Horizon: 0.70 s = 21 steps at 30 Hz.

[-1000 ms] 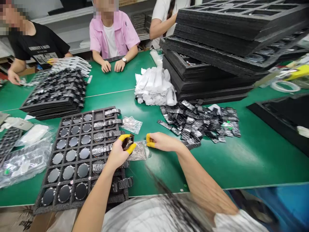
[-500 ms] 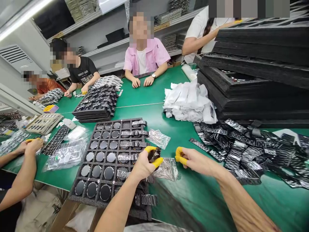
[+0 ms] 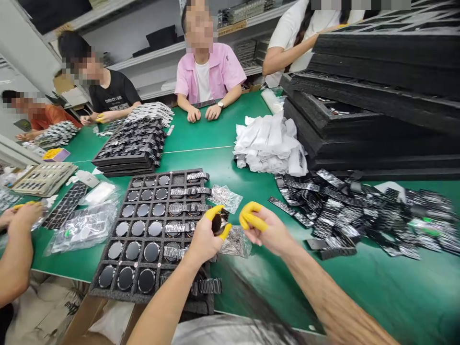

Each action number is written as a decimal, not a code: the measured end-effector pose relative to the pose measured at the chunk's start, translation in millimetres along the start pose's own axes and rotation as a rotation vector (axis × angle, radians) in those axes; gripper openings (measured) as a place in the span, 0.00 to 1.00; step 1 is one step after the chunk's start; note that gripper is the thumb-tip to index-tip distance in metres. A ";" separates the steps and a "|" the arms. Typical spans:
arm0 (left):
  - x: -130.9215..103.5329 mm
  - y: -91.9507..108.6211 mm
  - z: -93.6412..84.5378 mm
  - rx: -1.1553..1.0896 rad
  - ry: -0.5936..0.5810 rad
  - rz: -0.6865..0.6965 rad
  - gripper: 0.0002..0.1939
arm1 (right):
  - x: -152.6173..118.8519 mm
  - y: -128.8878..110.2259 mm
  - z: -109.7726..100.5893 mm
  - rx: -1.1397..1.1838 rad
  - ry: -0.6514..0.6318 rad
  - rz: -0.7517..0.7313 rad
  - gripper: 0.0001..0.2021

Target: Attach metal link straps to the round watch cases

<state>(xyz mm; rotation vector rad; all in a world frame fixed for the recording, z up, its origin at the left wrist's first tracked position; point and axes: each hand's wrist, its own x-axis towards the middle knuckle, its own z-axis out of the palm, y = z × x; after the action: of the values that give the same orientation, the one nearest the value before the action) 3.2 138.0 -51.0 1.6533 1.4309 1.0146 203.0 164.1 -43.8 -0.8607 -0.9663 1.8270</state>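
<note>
The left hand [image 3: 204, 238] pinches a round black watch face [image 3: 217, 222] between its yellow-capped thumb and forefinger, just off the right edge of the black foam tray [image 3: 118, 292]. The face sits at the fingertips, clear of the palm. The right hand [image 3: 266, 230], just right of the face and apart from it, holds nothing, its capped fingers curled loosely. A clear plastic bag [image 3: 235, 242] lies on the green table [image 3: 359, 282] beneath both hands, beside the tray.
</note>
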 end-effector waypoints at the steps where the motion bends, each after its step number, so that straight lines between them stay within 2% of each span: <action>1: -0.2 -1.7 1.0 0.022 0.005 0.006 0.27 | 0.7 1.5 5.1 0.028 0.031 -0.017 0.22; 6: -0.5 -9.5 6.5 0.120 -0.033 0.022 0.27 | 7.5 12.3 18.7 0.093 0.129 -0.059 0.24; 11: -0.9 -9.5 7.8 0.175 -0.035 0.032 0.28 | 10.3 19.7 17.1 0.117 0.106 -0.066 0.24; 21: -2.9 -15.3 6.7 0.281 -0.070 0.083 0.35 | 14.0 22.4 15.0 0.090 0.195 -0.117 0.23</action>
<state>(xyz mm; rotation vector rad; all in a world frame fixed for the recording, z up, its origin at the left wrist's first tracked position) 2.4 137.0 -67.9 1.9431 1.5227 0.8193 176.7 165.7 -58.8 -0.8897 -0.7883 1.6408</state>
